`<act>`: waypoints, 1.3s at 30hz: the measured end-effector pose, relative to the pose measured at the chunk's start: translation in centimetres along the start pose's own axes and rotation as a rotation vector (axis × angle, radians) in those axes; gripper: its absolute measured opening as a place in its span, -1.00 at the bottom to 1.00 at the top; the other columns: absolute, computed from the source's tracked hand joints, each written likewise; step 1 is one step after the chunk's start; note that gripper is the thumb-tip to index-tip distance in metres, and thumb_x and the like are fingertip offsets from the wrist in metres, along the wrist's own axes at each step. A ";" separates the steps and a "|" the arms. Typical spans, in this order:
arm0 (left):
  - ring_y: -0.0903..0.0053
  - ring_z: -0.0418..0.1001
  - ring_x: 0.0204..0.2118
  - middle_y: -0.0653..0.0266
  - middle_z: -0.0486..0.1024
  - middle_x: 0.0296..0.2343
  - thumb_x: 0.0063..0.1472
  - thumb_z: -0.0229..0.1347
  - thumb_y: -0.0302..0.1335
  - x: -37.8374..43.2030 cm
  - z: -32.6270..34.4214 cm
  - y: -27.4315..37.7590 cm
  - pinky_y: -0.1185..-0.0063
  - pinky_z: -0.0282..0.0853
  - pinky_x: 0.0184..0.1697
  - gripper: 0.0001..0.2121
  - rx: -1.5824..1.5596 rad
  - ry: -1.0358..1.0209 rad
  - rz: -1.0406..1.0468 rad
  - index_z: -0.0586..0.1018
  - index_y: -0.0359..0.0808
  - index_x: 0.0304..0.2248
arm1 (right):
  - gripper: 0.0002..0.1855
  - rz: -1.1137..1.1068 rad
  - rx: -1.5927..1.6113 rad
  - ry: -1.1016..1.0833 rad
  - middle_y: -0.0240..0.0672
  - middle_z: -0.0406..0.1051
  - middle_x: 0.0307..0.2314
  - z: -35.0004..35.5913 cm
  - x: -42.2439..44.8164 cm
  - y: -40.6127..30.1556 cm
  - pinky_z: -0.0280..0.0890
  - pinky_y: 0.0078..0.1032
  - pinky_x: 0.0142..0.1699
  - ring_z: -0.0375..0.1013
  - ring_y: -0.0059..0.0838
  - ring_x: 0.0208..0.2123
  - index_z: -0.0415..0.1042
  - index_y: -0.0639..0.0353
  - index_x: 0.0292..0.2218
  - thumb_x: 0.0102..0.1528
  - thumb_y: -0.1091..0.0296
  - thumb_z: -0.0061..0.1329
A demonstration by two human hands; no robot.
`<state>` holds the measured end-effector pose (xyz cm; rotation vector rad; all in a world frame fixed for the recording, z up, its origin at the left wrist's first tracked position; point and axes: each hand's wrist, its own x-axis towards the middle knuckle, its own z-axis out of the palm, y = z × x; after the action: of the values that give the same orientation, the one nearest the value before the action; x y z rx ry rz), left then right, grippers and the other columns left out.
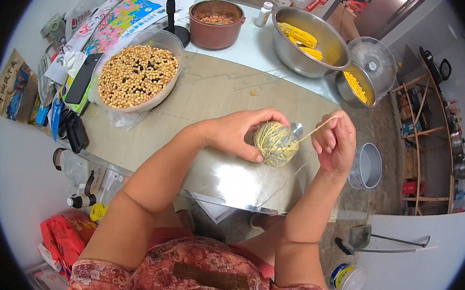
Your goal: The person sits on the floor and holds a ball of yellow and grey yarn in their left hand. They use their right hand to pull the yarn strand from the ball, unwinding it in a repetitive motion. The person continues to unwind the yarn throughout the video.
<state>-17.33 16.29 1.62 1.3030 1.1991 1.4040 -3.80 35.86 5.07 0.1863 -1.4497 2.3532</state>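
Note:
A ball of yellow and grey yarn (277,144) rests in my left hand (239,133), its thumb and fingers curved around the ball's left side, above the table. My right hand (337,142) pinches the yarn's strand (316,126), which runs taut from the ball up to its fingertips. Just behind the ball, between the hands, a small round shiny metal thing (296,128) shows. Below the hands the glossy tabletop (215,160) reflects a bright light.
A plastic bowl of beans (178,56) stands at the left, near a phone (84,79). Along the far side are a reddish-brown pot (216,34), a white bottle (264,14), a steel bowl with corn cobs (302,65) and a smaller pot of kernels (351,98).

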 end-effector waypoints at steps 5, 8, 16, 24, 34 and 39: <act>0.58 0.23 0.02 0.30 0.25 -0.06 -0.19 0.28 -0.49 -0.1 0.9 0.5 0.55 0.14 0.10 -0.23 -0.310 -0.125 0.008 0.17 -0.29 0.05 | -0.78 0.165 -0.090 0.192 -0.58 0.10 -0.74 -0.3 0.8 0.8 -0.04 -0.76 -0.66 -0.04 -0.80 -0.74 0.32 0.19 -0.40 0.21 0.26 -0.21; 0.55 0.22 0.05 0.28 0.24 -0.04 -0.20 0.32 -0.40 -0.2 0.7 0.0 0.51 0.14 0.12 -0.19 -0.366 -0.029 0.166 0.13 -0.26 0.05 | -0.77 0.275 -0.209 0.225 -0.59 0.12 -0.74 0.1 1.2 1.7 -0.03 -0.78 -0.65 0.00 -0.80 -0.73 0.36 0.17 -0.42 0.20 0.22 -0.18; 0.48 0.20 0.07 0.21 0.19 -0.01 -0.24 0.34 -0.30 -0.1 -0.3 -0.2 0.49 0.12 0.14 -0.13 -0.280 0.391 0.307 0.07 -0.23 0.04 | -0.74 0.414 -0.304 0.213 -0.60 0.16 -0.71 1.2 1.4 4.1 0.01 -0.76 -0.63 0.06 -0.79 -0.69 0.35 0.10 -0.45 0.21 0.18 -0.19; 0.59 0.25 -0.03 0.24 0.22 -0.09 -0.12 0.25 -0.54 0.3 -1.2 0.1 0.56 0.21 0.03 -0.25 -0.255 0.688 0.383 0.06 -0.25 0.04 | -0.69 0.533 -0.536 0.019 -0.60 0.15 -0.73 2.8 1.0 4.6 0.00 -0.77 -0.59 0.07 -0.80 -0.69 0.46 0.16 -0.36 0.22 0.16 -0.22; 0.50 0.22 0.03 0.24 0.22 -0.07 -0.17 0.18 -0.60 0.3 -1.7 -1.0 0.52 0.16 0.09 -0.30 0.406 0.800 0.260 0.17 -0.24 0.03 | -0.71 0.587 -0.524 -0.593 -0.52 0.25 -0.73 4.8 -0.4 2.6 0.09 -0.73 -0.58 0.18 -0.76 -0.68 0.44 0.28 -0.34 0.21 0.24 -0.22; 0.48 0.21 0.04 0.24 0.25 -0.09 -0.23 0.19 -0.57 0.0 -1.0 -0.4 0.54 0.10 0.12 -0.30 0.482 0.469 0.154 0.24 -0.25 0.01 | -0.77 0.460 -0.373 -0.458 -0.50 0.26 -0.73 2.4 -1.0 0.1 0.07 -0.75 -0.61 0.20 -0.76 -0.70 0.42 0.31 -0.38 0.15 0.31 -0.14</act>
<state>-18.37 16.25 1.22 1.4522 1.8730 1.6527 -3.14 33.42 5.78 0.3364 -2.3382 2.4166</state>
